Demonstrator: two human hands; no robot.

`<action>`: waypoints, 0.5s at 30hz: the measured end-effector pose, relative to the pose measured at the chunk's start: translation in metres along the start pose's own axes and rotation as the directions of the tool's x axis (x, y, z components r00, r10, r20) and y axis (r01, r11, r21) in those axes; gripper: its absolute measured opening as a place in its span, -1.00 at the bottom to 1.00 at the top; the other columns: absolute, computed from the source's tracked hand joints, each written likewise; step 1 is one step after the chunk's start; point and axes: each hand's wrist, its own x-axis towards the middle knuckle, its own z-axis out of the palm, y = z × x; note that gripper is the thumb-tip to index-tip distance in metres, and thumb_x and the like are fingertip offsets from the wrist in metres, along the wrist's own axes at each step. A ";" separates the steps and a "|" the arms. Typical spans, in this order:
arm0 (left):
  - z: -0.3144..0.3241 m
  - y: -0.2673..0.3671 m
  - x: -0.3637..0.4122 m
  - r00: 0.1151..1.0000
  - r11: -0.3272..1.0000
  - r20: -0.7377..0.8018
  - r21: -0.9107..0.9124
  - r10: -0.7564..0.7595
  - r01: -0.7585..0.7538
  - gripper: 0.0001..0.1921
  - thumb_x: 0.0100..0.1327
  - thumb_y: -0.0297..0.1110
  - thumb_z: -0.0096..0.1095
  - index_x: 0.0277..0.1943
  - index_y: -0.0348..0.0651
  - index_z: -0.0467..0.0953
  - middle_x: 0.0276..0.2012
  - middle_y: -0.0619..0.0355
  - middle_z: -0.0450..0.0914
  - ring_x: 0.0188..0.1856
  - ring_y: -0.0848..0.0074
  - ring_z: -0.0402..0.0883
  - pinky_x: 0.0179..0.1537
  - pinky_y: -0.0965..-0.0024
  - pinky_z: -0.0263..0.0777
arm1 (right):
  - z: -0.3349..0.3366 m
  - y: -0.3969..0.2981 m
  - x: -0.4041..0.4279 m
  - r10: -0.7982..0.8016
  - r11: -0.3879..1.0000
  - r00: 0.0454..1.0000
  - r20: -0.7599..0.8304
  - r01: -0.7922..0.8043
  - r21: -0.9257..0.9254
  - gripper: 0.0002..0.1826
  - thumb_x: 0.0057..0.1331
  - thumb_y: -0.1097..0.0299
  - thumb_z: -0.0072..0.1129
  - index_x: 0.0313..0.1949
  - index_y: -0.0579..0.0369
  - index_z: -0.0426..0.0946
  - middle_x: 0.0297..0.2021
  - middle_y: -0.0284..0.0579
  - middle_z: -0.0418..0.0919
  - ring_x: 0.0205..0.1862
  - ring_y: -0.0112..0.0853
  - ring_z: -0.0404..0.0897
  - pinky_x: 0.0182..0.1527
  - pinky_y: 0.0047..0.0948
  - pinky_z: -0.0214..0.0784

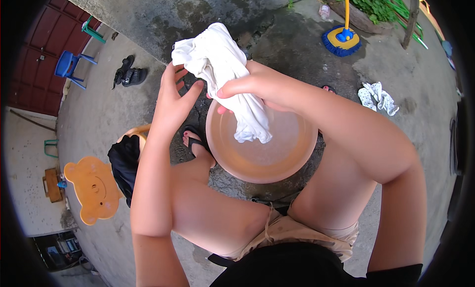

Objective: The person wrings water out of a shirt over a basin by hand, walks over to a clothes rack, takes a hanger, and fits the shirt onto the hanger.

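A bunched, twisted white cloth (224,62) hangs over a round, pale orange plastic basin (297,157). My right hand (248,84) grips it around the middle, thumb across the front and fingertips showing beneath. The cloth's lower end dangles above the basin's inside, which looks cloudy with water. To the left, my left hand (176,95) has its thumb and fingers spread beside the cloth's upper part. Some of its fingertips are partly hidden, and no cloth appears pinched in it.
A bear-faced orange chair (96,190) with black cloth (126,162) over it stands at left. Sandals (130,73) lie beyond. Spotted cloth (378,97) lies on concrete at right, below a yellow-and-blue mop (342,40). A concrete wall (148,19) rises ahead.
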 end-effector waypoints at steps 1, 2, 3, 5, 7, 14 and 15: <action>-0.001 0.008 -0.005 0.984 0.968 -0.069 0.206 0.163 -0.146 -0.24 0.15 -0.40 0.28 0.38 -0.23 0.07 0.26 -0.09 0.26 0.22 0.21 0.39 0.22 0.18 0.31 | -0.003 0.001 -0.003 0.051 0.994 0.998 0.047 -0.055 0.090 -0.45 0.12 0.30 0.26 0.07 0.25 0.36 -0.24 -0.07 0.56 -0.25 -0.35 0.64 -0.32 -0.41 0.49; 0.002 0.019 -0.011 0.964 0.948 -0.072 0.213 0.257 -0.237 -0.11 0.06 -0.50 0.35 0.42 -0.14 -0.01 0.29 -0.11 0.17 0.27 0.10 0.33 0.25 0.15 0.29 | -0.005 0.001 -0.006 0.056 0.994 0.997 0.045 -0.060 0.089 -0.45 0.12 0.30 0.26 0.07 0.25 0.36 -0.24 -0.07 0.56 -0.25 -0.35 0.64 -0.32 -0.41 0.49; 0.002 0.027 -0.014 0.964 0.949 -0.074 0.210 0.254 -0.234 -0.11 0.06 -0.50 0.35 0.42 -0.14 -0.01 0.29 -0.11 0.17 0.27 0.10 0.33 0.25 0.15 0.29 | -0.005 0.000 -0.010 0.103 0.988 0.993 0.059 -0.109 0.109 -0.49 0.13 0.27 0.26 0.03 0.22 0.38 -0.26 -0.08 0.56 -0.28 -0.36 0.63 -0.34 -0.43 0.48; 0.002 0.034 -0.018 0.872 0.822 0.009 0.331 0.489 -0.464 -0.02 0.02 -0.55 0.38 0.46 -0.11 -0.08 0.39 -0.06 0.02 0.39 0.08 0.16 0.29 0.06 0.24 | -0.004 -0.002 -0.017 0.155 0.979 0.985 0.073 -0.163 0.125 -0.53 0.15 0.25 0.27 -0.01 0.19 0.40 -0.28 -0.10 0.56 -0.31 -0.38 0.61 -0.35 -0.45 0.47; 0.002 0.036 -0.021 0.859 0.792 0.048 0.363 0.509 -0.490 0.03 -0.06 -0.57 0.43 0.46 -0.09 -0.06 0.41 -0.08 -0.02 0.42 0.03 0.09 0.29 0.07 0.24 | -0.003 -0.004 -0.022 0.283 0.940 0.953 0.107 -0.298 0.165 -0.56 0.23 0.21 0.24 0.02 0.15 0.39 -0.32 -0.15 0.55 -0.38 -0.43 0.58 -0.26 -0.46 0.48; 0.026 0.034 -0.017 0.538 0.472 0.032 0.441 0.842 -0.764 -0.11 -0.37 -0.57 0.42 0.22 0.05 0.41 0.33 -0.06 0.23 0.23 -0.01 0.38 0.15 0.07 0.37 | 0.008 0.004 -0.035 0.483 0.848 0.833 0.270 -0.522 0.096 -0.69 0.25 0.13 0.27 -0.19 0.03 0.42 -0.54 -0.30 0.40 -0.56 -0.55 0.38 -0.53 -0.52 0.25; 0.028 0.046 -0.023 0.632 0.530 0.079 0.470 0.771 -0.706 -0.28 -0.23 -0.55 0.36 0.15 0.03 0.47 0.29 -0.04 0.30 0.23 0.03 0.38 0.14 0.09 0.38 | 0.007 0.006 -0.036 0.482 0.847 0.834 0.271 -0.522 0.101 -0.69 0.25 0.13 0.27 -0.19 0.03 0.42 -0.54 -0.30 0.40 -0.56 -0.55 0.38 -0.53 -0.52 0.25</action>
